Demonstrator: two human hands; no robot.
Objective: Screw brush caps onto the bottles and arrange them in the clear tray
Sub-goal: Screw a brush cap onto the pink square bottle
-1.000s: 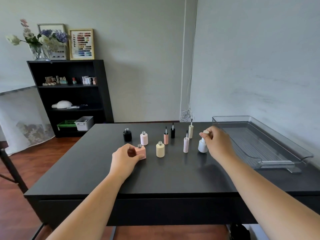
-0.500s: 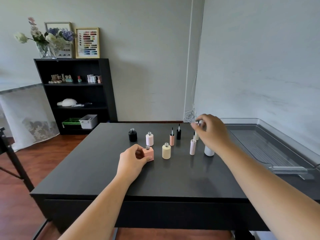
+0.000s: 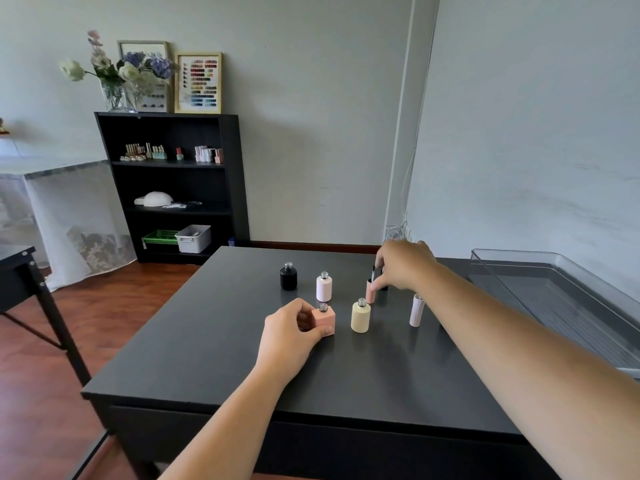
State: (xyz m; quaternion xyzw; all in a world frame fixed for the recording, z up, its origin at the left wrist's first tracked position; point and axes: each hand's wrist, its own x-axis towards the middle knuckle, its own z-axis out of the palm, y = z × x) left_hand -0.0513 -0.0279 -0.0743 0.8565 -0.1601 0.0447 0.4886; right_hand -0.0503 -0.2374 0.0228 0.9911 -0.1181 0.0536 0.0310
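Observation:
My left hand (image 3: 289, 336) is wrapped around a square salmon-pink bottle (image 3: 325, 319) that stands uncapped on the black table (image 3: 214, 344). My right hand (image 3: 403, 266) reaches over the row of caps, its fingertips pinching the top of a salmon brush cap (image 3: 370, 294) standing upright. An open black bottle (image 3: 288, 278), a pale pink bottle (image 3: 324, 287) and a cream bottle (image 3: 360, 316) stand between my hands. A pale pink ribbed cap (image 3: 416, 310) stands under my right forearm. A black cap is mostly hidden behind my fingers. The clear tray (image 3: 509, 271) lies at the right.
A wall runs close along the table's right side behind the tray. A black shelf unit (image 3: 173, 188) with small bottles, a grey bin and a green basket stands at the back left. Another dark table corner (image 3: 17, 271) juts in at the left edge.
My right hand has left the white bottle and travelled left and back to the salmon brush cap. My left hand has stayed on the square pink bottle.

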